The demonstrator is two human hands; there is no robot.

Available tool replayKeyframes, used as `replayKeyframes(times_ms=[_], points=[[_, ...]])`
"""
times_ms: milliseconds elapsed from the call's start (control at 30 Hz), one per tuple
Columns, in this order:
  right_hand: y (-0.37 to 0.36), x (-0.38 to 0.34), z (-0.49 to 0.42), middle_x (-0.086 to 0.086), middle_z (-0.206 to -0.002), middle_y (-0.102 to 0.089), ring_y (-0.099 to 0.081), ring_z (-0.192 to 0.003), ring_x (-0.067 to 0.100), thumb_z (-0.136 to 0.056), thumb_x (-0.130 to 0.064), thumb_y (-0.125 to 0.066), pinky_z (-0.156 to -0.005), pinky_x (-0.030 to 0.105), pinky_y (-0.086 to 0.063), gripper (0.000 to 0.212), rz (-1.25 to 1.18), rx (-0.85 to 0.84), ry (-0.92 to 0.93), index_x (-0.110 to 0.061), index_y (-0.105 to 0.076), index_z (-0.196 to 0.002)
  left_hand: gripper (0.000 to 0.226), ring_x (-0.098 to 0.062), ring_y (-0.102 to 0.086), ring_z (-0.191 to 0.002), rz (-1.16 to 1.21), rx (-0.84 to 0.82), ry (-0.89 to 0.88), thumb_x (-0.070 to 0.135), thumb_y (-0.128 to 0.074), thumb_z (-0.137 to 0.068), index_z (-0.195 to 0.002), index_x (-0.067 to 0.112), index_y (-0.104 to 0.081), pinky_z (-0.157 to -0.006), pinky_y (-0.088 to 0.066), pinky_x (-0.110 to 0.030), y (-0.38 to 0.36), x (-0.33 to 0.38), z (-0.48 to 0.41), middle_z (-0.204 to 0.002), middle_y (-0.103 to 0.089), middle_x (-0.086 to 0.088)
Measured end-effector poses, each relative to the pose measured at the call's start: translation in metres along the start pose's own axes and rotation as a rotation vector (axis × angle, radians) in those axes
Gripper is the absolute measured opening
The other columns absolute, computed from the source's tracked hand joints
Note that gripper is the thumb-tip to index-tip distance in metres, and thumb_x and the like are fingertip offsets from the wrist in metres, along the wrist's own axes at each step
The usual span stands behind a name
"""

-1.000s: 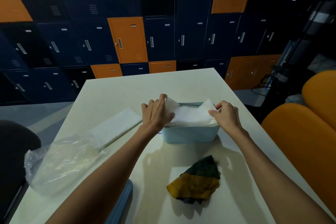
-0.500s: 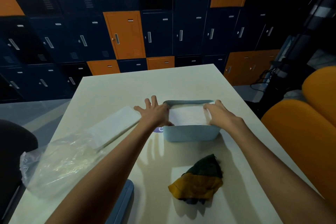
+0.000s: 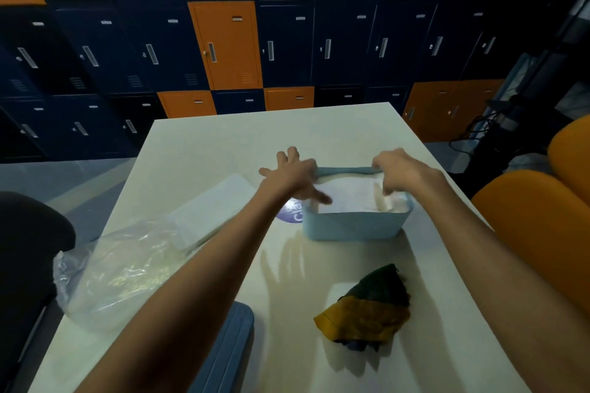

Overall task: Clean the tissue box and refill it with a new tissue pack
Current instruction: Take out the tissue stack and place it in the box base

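Observation:
The light blue tissue box (image 3: 354,228) stands open-topped in the middle of the table, with a white tissue stack (image 3: 346,198) lying inside it. My left hand (image 3: 292,174) rests at the box's left end with its fingers spread and its thumb lying on the tissues. At the right end, my right hand (image 3: 404,172) has its fingers bent down, the tips pressing into the tissues near the box wall. Neither hand lifts anything.
A flat white pack (image 3: 214,210) and a crumpled clear plastic bag (image 3: 118,271) lie to the left. A blue-grey lid (image 3: 225,354) sits at the near edge and a green-yellow cloth (image 3: 367,306) lies in front of the box. Orange chairs (image 3: 530,233) stand on the right.
Both hands held the tissues' raised ends above the box, then pushed them down. The stack now lies flat inside, and my right fingers have curled down into the right end.

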State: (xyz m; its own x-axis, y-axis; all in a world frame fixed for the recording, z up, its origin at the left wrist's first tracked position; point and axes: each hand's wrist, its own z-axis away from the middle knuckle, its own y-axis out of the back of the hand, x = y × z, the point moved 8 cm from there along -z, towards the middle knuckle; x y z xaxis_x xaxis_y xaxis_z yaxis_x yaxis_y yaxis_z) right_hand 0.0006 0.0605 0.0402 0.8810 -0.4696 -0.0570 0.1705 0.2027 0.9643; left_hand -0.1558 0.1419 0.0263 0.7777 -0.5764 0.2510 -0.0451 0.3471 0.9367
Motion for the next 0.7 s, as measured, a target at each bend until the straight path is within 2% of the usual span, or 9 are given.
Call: replayKeyframes(times_ms=[167,300,400,500,567,633,700], points=[[0.045,-0.066,-0.019,0.014,-0.124,-0.053,-0.058,-0.097,0.031,-0.086,-0.020,-0.068,-0.088,0.042,-0.051,0.046,-0.229,0.209,0.176,-0.017,-0.054,-0.129,0.060,-0.031,-0.040,-0.126,0.248,0.258,0.000,0.053,-0.071,-0.078,-0.126,0.022,-0.056,-0.103,-0.038,-0.054,0.054,-0.058,0.015,-0.135,-0.042,-0.012],[0.048,-0.146,-0.032,0.010,-0.118,-0.055,-0.054,-0.091,0.022,-0.088,-0.023,-0.064,-0.084,0.036,-0.049,0.035,-0.310,0.246,0.357,-0.018,-0.057,-0.122,0.046,-0.024,-0.053,-0.114,0.329,0.346,0.059,0.040,-0.070,-0.084,-0.122,0.017,-0.059,-0.092,-0.045,-0.036,0.073,-0.132,0.019,-0.129,-0.054,-0.011],[0.019,-0.198,-0.046,0.010,-0.120,-0.056,-0.053,-0.099,0.023,-0.090,-0.019,-0.059,-0.084,0.034,-0.046,0.034,-0.245,0.135,0.473,-0.014,-0.056,-0.124,0.054,-0.024,-0.053,-0.117,0.336,0.238,0.136,0.042,-0.071,-0.082,-0.127,0.014,-0.056,-0.084,-0.039,-0.028,0.055,-0.176,0.017,-0.131,-0.055,-0.011],[-0.020,-0.223,-0.065,0.012,-0.126,-0.051,-0.052,-0.110,0.028,-0.090,-0.015,-0.054,-0.092,0.038,-0.045,0.038,-0.227,0.026,0.441,-0.013,-0.052,-0.128,0.073,-0.027,-0.046,-0.126,0.253,0.082,0.223,0.046,-0.073,-0.080,-0.138,0.012,-0.045,-0.092,-0.038,-0.030,0.020,-0.208,0.015,-0.139,-0.049,-0.011],[-0.046,-0.228,-0.075,0.011,-0.127,-0.049,-0.053,-0.110,0.030,-0.089,-0.012,-0.049,-0.092,0.042,-0.047,0.037,-0.238,-0.028,0.364,-0.011,-0.051,-0.126,0.079,-0.029,-0.043,-0.128,0.164,-0.011,0.262,0.046,-0.072,-0.080,-0.140,0.009,-0.037,-0.102,-0.039,-0.036,-0.002,-0.223,0.013,-0.141,-0.045,-0.013],[-0.067,-0.231,-0.085,0.011,-0.113,-0.052,-0.053,-0.102,0.031,-0.088,-0.009,-0.046,-0.082,0.038,-0.048,0.025,-0.261,-0.064,0.273,-0.006,-0.054,-0.112,0.074,-0.031,-0.046,-0.123,0.073,-0.074,0.291,0.044,-0.071,-0.082,-0.137,0.007,-0.037,-0.102,-0.039,-0.043,-0.018,-0.234,0.011,-0.137,-0.046,-0.015],[-0.082,-0.230,-0.089,0.009,-0.097,-0.050,-0.049,-0.096,0.031,-0.088,-0.013,-0.047,-0.071,0.034,-0.042,0.005,-0.281,-0.109,0.185,-0.008,-0.048,-0.085,0.064,-0.032,-0.049,-0.118,0.010,-0.100,0.310,0.039,-0.070,-0.083,-0.131,0.009,-0.040,-0.098,-0.040,-0.043,-0.027,-0.239,0.013,-0.131,-0.047,-0.013]])
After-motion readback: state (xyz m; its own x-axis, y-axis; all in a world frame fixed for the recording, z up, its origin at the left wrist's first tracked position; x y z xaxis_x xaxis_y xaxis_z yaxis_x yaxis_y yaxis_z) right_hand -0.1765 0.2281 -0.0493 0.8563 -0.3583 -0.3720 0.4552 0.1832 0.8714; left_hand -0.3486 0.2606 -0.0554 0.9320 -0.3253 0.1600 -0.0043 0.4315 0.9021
